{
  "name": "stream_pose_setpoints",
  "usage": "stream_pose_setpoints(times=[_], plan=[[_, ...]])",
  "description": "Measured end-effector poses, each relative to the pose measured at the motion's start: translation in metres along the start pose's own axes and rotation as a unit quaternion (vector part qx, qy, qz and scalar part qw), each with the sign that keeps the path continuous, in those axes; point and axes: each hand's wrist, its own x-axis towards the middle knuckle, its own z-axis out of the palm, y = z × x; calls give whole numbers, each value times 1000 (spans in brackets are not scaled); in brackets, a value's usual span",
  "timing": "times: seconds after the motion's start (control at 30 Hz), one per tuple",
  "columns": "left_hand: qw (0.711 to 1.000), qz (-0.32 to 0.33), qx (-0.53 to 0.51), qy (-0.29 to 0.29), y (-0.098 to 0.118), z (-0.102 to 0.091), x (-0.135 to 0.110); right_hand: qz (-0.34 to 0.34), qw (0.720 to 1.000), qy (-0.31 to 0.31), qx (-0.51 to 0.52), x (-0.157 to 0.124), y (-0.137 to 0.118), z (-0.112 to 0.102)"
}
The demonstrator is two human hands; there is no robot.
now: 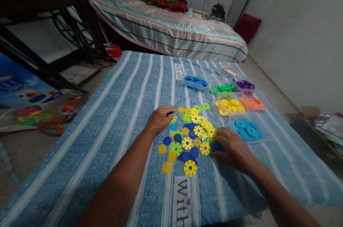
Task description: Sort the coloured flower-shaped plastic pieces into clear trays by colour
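Loose notched plastic discs in yellow, orange-yellow, lime green and dark blue lie in a pile on the striped cloth; one yellow disc (190, 168) is at its near edge. At the pile's left side, my left hand (160, 119) is closed with a dark blue disc (169, 114) showing at its fingertips. My right hand (234, 144) curls at the right side of the pile, touching the yellow discs (210, 131). Between its thumb and fingers shows a dark blue piece (217, 146), apparently a disc, blurred and partly hidden.
Clear trays hold sorted discs: blue (195, 82), green (225, 88), purple (245, 84), yellow (229, 107), orange (252, 103) and light blue (248, 129). A striped cloth (112, 112) covers the table. Beyond stands a bed (171, 34); bags of colourful pieces (57, 112) lie at left.
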Motion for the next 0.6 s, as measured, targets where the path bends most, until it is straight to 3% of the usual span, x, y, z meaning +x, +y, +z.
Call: stream_pose_setpoints(times=[0.17, 0.6], plan=[[1000, 0, -1, 1, -1, 0, 0, 11, 1000, 10, 4, 1, -2, 1], [1000, 1, 1, -1, 1, -1, -2, -101, 994, 19, -25, 32, -15, -1]])
